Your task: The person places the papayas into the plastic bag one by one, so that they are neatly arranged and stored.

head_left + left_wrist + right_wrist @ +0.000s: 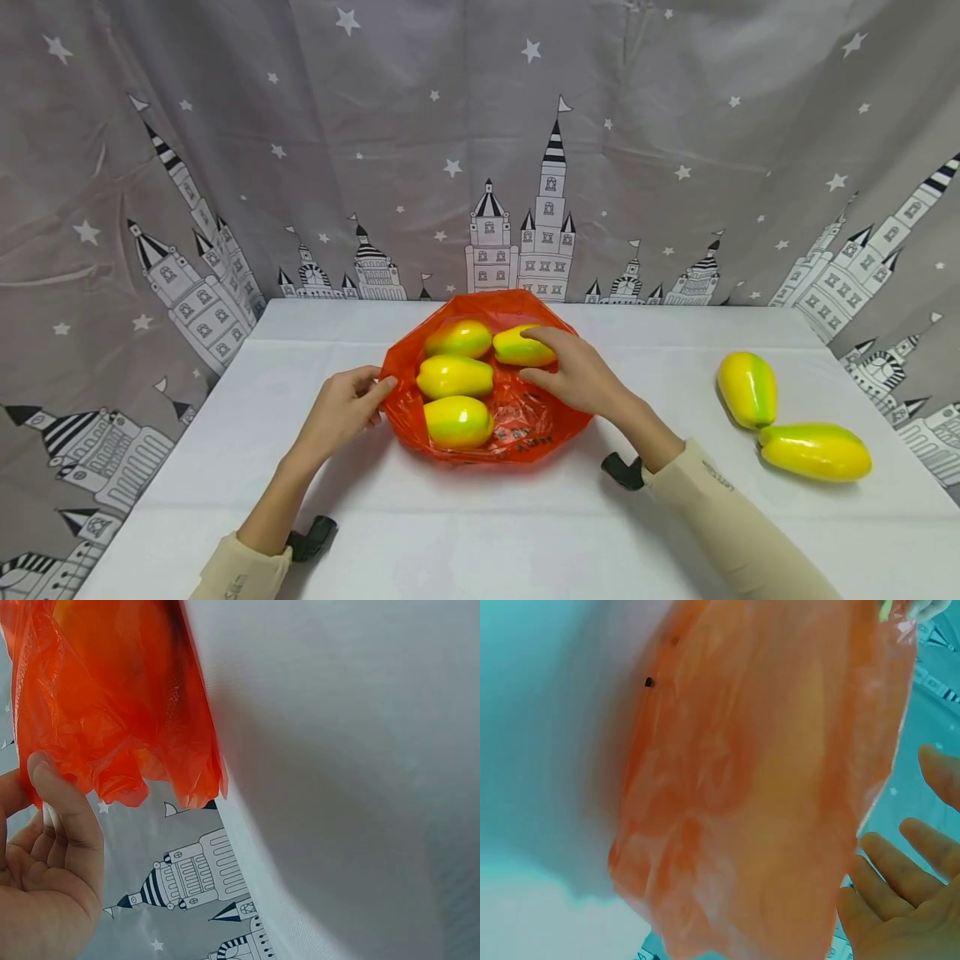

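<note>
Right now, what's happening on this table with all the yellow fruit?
A person is working at an orange plastic bag lying open on the white table. The left hand pinches the bag's left edge, while the right hand rests on one of four mangoes in it. Two more mangoes lie apart to the right.
</note>
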{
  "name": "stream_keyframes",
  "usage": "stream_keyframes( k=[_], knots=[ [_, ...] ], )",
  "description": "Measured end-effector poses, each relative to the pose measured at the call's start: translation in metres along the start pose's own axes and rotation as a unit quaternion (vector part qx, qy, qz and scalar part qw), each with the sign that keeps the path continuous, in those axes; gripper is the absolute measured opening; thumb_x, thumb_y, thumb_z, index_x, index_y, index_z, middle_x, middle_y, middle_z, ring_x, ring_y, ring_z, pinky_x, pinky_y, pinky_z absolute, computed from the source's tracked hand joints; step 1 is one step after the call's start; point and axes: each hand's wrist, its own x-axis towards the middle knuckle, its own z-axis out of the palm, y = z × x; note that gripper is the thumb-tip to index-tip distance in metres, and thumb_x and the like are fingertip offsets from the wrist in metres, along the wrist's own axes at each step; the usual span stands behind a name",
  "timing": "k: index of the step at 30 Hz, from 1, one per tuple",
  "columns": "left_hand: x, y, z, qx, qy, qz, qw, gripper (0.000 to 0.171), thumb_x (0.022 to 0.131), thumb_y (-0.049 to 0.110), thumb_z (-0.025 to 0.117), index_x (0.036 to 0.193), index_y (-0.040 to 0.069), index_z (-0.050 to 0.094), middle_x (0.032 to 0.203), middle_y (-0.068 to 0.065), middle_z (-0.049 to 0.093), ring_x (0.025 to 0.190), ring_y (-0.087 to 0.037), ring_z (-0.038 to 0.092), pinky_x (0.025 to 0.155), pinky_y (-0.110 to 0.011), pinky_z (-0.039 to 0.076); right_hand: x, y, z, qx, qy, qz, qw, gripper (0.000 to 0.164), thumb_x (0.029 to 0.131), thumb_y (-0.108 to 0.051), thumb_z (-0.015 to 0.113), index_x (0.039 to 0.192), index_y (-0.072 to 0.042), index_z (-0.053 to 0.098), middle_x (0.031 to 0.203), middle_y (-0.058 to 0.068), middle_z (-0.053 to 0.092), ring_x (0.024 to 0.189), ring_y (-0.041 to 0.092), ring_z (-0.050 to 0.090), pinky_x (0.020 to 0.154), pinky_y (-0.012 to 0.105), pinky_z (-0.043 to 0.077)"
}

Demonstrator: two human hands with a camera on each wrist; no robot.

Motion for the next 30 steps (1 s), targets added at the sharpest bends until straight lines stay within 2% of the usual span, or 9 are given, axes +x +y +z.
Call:
stream_keyframes(
  k=[9, 16, 27, 30],
  knots=[
    [0.0, 0.001, 0.0, -0.001, 0.0, -0.004, 1.0, 0.026, 0.099, 0.021, 0.062, 0.108, -0.002, 0.068, 0.067, -0.008, 0.059, 0.054, -0.021, 0.057, 0.049, -0.028, 0.048, -0.03, 0.003, -0.016, -0.009, 0.004, -0.024, 1.0, 0.057, 0.088, -0.025, 0.075, 0.137, -0.003, 0.054, 0.136, 0.013, 0.057, 0.129, 0.033, 0.049, 0.106, 0.054, 0.037],
    [0.0, 0.002, 0.001, 0.004, -0.002, -0.009, 0.9999, 0.027, 0.099, 0.022, 0.061, 0.11, -0.003, 0.067, 0.068, -0.008, 0.059, 0.055, -0.021, 0.057, 0.049, -0.028, 0.048, -0.057, 0.014, -0.024, 0.003, 0.023, -0.021, 0.999, 0.056, 0.089, -0.028, 0.075, 0.135, -0.002, 0.056, 0.136, 0.013, 0.057, 0.129, 0.033, 0.049, 0.105, 0.054, 0.038],
    [-0.002, 0.001, 0.0, 0.011, -0.001, -0.01, 0.9999, 0.027, 0.1, 0.022, 0.06, 0.109, -0.002, 0.067, 0.069, -0.011, 0.06, 0.055, -0.02, 0.057, 0.049, -0.028, 0.048, -0.089, 0.027, -0.035, -0.017, 0.034, -0.028, 0.999, 0.051, 0.09, -0.027, 0.074, 0.134, -0.006, 0.058, 0.135, 0.008, 0.058, 0.128, 0.03, 0.05, 0.102, 0.054, 0.041],
    [-0.001, 0.001, 0.0, 0.01, -0.002, -0.01, 0.9999, 0.027, 0.1, 0.022, 0.061, 0.109, -0.002, 0.067, 0.07, -0.012, 0.06, 0.055, -0.021, 0.057, 0.049, -0.028, 0.048, -0.101, 0.028, -0.038, -0.031, 0.037, -0.016, 0.999, 0.051, 0.091, -0.027, 0.073, 0.136, -0.008, 0.057, 0.137, 0.01, 0.057, 0.129, 0.032, 0.049, 0.102, 0.056, 0.04]
  ],
)
